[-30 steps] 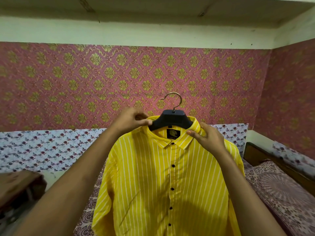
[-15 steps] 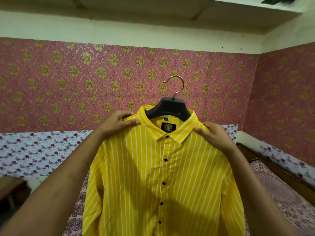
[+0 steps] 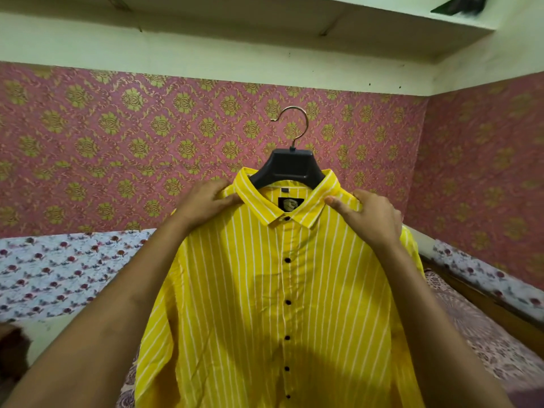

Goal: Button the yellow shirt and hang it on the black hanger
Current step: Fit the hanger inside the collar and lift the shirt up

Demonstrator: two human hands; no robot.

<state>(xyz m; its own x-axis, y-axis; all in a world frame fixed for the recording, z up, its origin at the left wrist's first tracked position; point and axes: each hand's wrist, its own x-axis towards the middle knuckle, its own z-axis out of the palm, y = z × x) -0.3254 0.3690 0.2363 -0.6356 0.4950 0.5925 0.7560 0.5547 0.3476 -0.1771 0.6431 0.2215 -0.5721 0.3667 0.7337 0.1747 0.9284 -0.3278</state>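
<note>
Yellow shirt [image 3: 282,304]: buttoned, on black hanger [image 3: 290,169], raised higher mid-frame; left hand [image 3: 206,201], right hand [image 3: 371,216] now pinching shoulders; hanging nearly done.

Single head-worn wide-angle view, aimed forward and slightly upward from behind both forearms, toward the patterned pink wall [image 3: 117,148] and the underside of a pale shelf [image 3: 206,22] at top of frame. Positioned close at arm's reach: yellow shirt [image 3: 279,304] on the black hanger [image 3: 290,166] fills the centre and lower middle, with left hand [image 3: 206,201] and right hand [image 3: 371,216] at its shoulders and straight edges bowed toward the frame borders. No second view supplied, hence no shared region to report.
</note>
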